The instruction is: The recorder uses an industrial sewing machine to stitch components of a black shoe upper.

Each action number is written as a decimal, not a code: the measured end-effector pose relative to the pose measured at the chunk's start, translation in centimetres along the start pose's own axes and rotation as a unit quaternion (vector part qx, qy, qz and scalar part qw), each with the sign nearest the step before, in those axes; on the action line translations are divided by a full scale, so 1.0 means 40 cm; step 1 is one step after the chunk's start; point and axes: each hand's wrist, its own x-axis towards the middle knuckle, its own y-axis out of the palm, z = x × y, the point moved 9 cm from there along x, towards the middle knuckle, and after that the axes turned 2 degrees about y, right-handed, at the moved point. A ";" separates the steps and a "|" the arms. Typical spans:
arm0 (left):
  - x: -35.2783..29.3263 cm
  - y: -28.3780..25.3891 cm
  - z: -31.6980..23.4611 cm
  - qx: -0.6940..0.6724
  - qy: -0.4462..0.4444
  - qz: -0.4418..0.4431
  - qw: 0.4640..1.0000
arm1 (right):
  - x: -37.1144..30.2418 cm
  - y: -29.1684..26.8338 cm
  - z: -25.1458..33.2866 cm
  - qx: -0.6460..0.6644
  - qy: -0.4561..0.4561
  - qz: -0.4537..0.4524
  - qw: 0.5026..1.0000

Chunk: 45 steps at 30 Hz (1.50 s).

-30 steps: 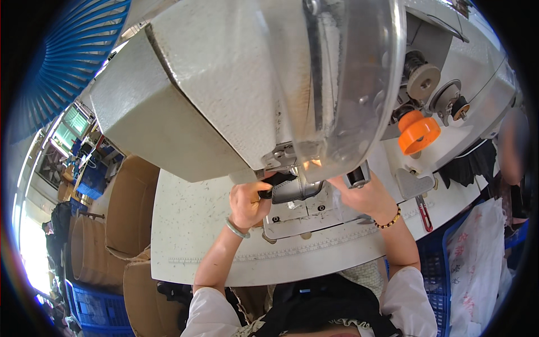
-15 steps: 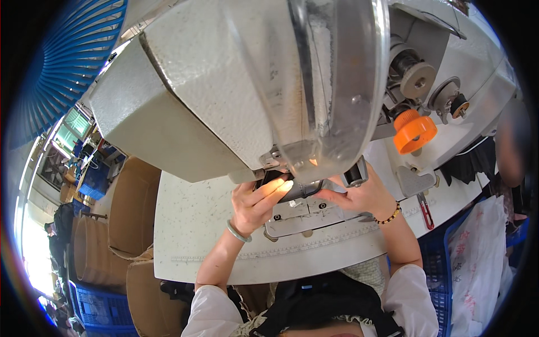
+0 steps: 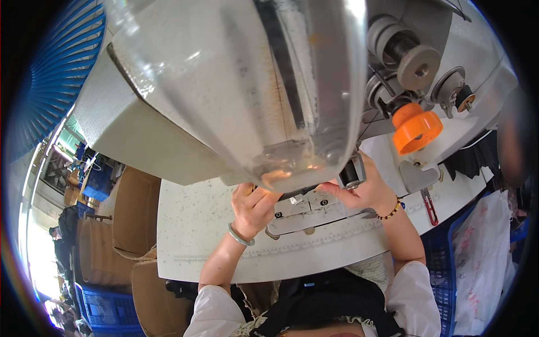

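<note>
Under the head of a large grey sewing machine (image 3: 151, 140), a dark piece of material (image 3: 300, 192) shows only as a narrow strip. My left hand (image 3: 251, 210), with a pale bangle at the wrist, is closed on its left end, fingertips partly behind the clear guard (image 3: 303, 149). At the other end is my right hand (image 3: 368, 191), wearing a beaded bracelet; its thumb points left along the near edge, and its fingers are partly hidden behind a dark metal machine part (image 3: 351, 173). The needle area is hidden by the guard.
The white machine table (image 3: 213, 255) carries a printed ruler strip and scattered thread bits. Red-handled snips (image 3: 429, 208) lie at right, near dark cloth (image 3: 477, 160). An orange knob (image 3: 416, 130) juts from the machine. Cardboard boxes (image 3: 135, 213) stand left; a blue crate (image 3: 441, 269) is at right.
The view has shifted closer to the machine, so the clear guard covers more of the dark piece and my left fingertips. Both hands stay in nearly the same place on it.
</note>
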 end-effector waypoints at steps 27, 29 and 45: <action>0.023 -0.005 0.019 -0.074 0.022 -0.057 0.995 | -0.004 -0.006 0.045 -0.056 -0.018 -0.068 0.996; 0.020 -0.007 0.022 -0.064 0.034 -0.064 0.995 | -0.007 0.003 0.046 -0.062 -0.004 -0.049 0.997; 0.007 0.008 0.056 -0.117 0.023 -0.063 0.991 | -0.015 0.021 0.034 -0.059 0.051 -0.059 0.995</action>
